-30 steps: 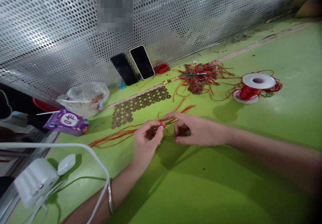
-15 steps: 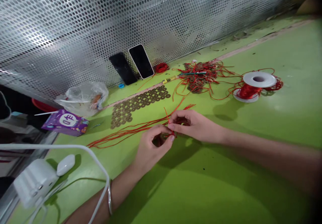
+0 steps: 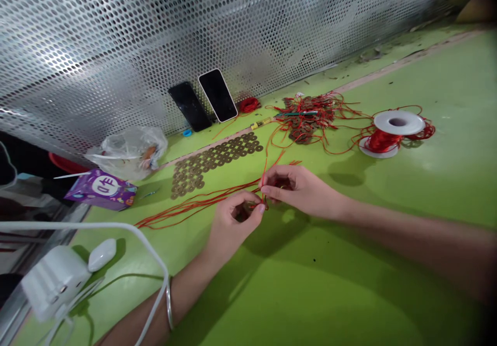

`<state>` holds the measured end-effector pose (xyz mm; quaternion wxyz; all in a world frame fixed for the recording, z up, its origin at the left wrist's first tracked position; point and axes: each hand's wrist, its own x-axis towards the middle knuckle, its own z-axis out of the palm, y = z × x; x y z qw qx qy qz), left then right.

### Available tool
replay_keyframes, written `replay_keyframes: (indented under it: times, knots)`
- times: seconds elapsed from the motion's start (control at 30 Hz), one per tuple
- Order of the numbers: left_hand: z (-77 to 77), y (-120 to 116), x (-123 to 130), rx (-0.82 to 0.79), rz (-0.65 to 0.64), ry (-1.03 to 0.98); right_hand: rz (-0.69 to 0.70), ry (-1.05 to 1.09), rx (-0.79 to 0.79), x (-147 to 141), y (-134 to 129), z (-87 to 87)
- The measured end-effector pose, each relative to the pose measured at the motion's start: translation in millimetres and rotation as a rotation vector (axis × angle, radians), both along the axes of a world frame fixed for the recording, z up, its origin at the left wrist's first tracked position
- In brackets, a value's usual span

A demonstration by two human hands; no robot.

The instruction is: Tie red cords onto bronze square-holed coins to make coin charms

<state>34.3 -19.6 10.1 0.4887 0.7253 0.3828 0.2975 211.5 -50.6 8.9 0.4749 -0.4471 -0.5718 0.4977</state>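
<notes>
Red cord [image 3: 264, 167] is in the middle of the frame, held up over the green table [image 3: 349, 299] by two bare hands. The left hand [image 3: 235, 224] has its thumb and first finger close together, pinching a small bit of the cord low down. The right hand [image 3: 301, 188] pinches the same cord just above, and a thin end sticks up past its fingers. What is between the left fingertips is too small to tell, so it may be a knot or a loop. The step in hand looks like tying or pulling this cord into shape. The next move seems to call for a tight pinch on the left and a gentle pull on the right, so the cord does not slip. More loose cords [image 3: 182, 209] lie behind the left hand, left of the middle. Past them sit neat rows of brown discs [image 3: 217, 157] with holes. A messy pile [image 3: 306, 126] of discs and red string is in the upper right, and a white spool [image 3: 411, 123] is further right.
</notes>
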Motion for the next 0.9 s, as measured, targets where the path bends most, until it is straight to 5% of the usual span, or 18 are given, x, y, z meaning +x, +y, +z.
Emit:
replay_keyframes:
  times: [0.2, 0.37, 0.9]
  knots:
    - [-6.6, 5.2, -0.1, -0.074, 0.194, -0.154, -0.014, 0.035, -0.067, 1.3, 1.1, -2.5]
    - [-9.5, 9.4, 1.2, -0.111, 0.271, -0.187, 0.146, 0.018, -0.085, -1.6, -1.0, -2.3]
    - [-11.2, 9.8, 2.1, -0.162, 0.244, -0.318, 0.192, -0.109, -0.164, 1.6, -0.3, -1.1]
